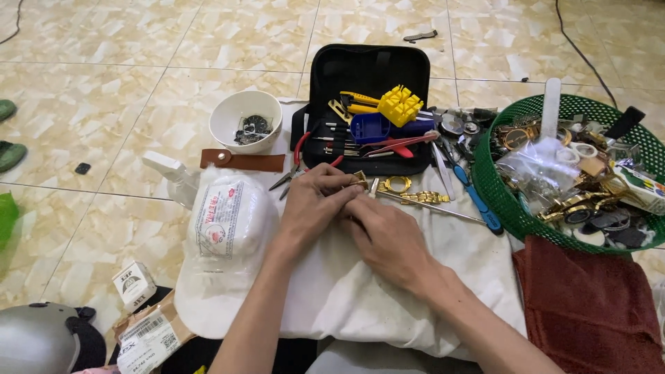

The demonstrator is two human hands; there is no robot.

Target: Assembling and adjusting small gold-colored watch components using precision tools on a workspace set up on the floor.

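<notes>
Small gold watch part pinched over the white cloth [360, 291]

Our left hand [315, 204] clamps the gold watch part [359, 181]; our right hand [384, 239] closes round a thin tool. Light, slippery, fragile: we grip its edges.

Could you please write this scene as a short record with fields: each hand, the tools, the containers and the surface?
left hand: left hand pinches a small gold-coloured watch part
right hand: right hand holds a thin tool, mostly hidden, against that part
tools: open black zip tool case with a yellow plastic block; red-handled pliers; blue-handled screwdriver
containers: white round bowl with dark small parts; green plastic basket full of watches and bands
surface: white cloth on a tiled floor
nearby: gold metal watch band; dark red towel
</notes>
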